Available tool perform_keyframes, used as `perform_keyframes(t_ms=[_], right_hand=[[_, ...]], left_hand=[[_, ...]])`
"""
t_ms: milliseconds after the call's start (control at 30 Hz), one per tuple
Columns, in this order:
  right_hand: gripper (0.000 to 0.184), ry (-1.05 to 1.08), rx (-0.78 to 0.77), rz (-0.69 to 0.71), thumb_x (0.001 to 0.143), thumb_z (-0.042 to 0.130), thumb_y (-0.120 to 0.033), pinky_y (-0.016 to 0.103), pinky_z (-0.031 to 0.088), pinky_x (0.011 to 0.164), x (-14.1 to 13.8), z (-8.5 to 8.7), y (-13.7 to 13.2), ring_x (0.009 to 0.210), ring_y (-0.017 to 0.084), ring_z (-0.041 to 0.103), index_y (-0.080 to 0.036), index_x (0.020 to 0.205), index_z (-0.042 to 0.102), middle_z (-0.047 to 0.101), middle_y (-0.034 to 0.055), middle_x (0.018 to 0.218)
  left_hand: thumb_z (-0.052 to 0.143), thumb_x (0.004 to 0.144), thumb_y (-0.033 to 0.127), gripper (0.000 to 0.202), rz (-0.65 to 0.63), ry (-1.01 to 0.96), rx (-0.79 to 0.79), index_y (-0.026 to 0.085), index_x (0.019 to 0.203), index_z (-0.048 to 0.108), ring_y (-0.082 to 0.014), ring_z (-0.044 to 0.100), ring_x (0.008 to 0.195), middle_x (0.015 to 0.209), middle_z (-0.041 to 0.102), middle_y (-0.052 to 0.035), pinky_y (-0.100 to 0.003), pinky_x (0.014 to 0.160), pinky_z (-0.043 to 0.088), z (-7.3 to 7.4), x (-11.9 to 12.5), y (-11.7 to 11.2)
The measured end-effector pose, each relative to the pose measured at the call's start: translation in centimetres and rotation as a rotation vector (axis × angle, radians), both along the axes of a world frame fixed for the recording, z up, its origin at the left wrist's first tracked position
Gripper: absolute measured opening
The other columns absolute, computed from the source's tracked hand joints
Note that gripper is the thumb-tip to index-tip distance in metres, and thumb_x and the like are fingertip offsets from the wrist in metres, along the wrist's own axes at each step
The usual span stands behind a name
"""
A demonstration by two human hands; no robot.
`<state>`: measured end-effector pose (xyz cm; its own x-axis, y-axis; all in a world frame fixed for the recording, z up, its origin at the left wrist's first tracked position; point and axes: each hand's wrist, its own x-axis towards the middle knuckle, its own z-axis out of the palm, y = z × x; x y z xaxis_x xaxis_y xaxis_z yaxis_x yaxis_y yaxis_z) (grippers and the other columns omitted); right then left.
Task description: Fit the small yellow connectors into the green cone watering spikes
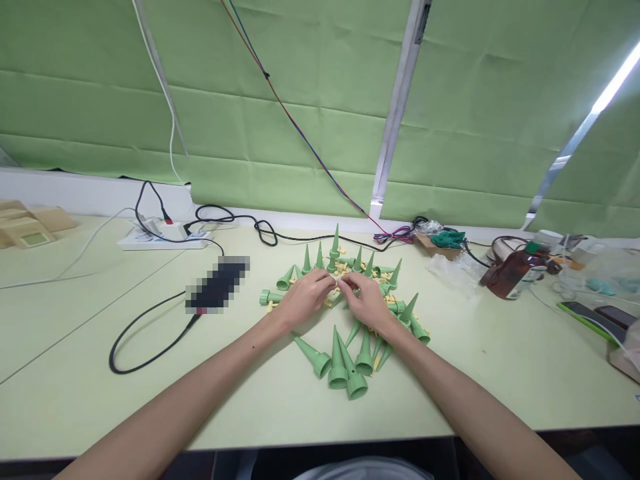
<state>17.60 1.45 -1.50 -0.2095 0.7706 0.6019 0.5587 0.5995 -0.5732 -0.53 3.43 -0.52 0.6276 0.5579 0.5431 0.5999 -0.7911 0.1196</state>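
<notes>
My left hand (306, 297) and my right hand (367, 301) meet over the table with their fingertips pinched close together. Whatever they hold between the fingertips is too small and too covered to make out. Around them lie many hollow green plastic spikes (337, 363), cone-shaped with a round collar; some stand point up, others lie on their sides. Small yellow plastic pieces (342, 268) are scattered among the spikes behind and beneath my hands. One green spike (270, 297) lies on its side just left of my left hand. My hands partly hide the middle of the pile.
A blurred black device (217, 287) with a cable lies at left, before a white power strip (165, 239). At right are a brown bottle (517, 272), an open cardboard box (440, 248), plastic bags and phones (595, 319). Green blinds (310, 133) hang behind the table (240, 413).
</notes>
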Motion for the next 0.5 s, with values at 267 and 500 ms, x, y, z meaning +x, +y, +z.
perform_keyframes(t_ms=[267, 500], right_hand=[[0.015, -0.027, -0.009, 0.037, 0.093, 0.049, -0.022, 0.029, 0.042, 0.071, 0.23, 0.00, 0.08, 0.075, 0.017, 0.057, -0.019, 0.085, 0.061, 0.065, 0.0034, 0.081], [0.015, -0.038, -0.025, 0.040, 0.093, 0.050, -0.021, 0.028, 0.042, 0.070, 0.23, -0.17, 0.30, 0.074, 0.017, 0.057, -0.018, 0.084, 0.061, 0.065, 0.0033, 0.081]], left_hand=[[0.038, 0.096, 0.016, 0.024, 0.006, -0.015, -0.028, 0.018, 0.090, 0.061, -0.0199, 0.055, 0.087, 0.094, 0.060, -0.0078, -0.032, 0.074, 0.047, -0.09, -0.15, 0.01], [0.038, 0.095, 0.017, 0.024, 0.023, -0.022, -0.053, 0.018, 0.089, 0.062, -0.0208, 0.055, 0.088, 0.093, 0.060, -0.0084, -0.033, 0.075, 0.047, -0.21, -0.09, 0.11]])
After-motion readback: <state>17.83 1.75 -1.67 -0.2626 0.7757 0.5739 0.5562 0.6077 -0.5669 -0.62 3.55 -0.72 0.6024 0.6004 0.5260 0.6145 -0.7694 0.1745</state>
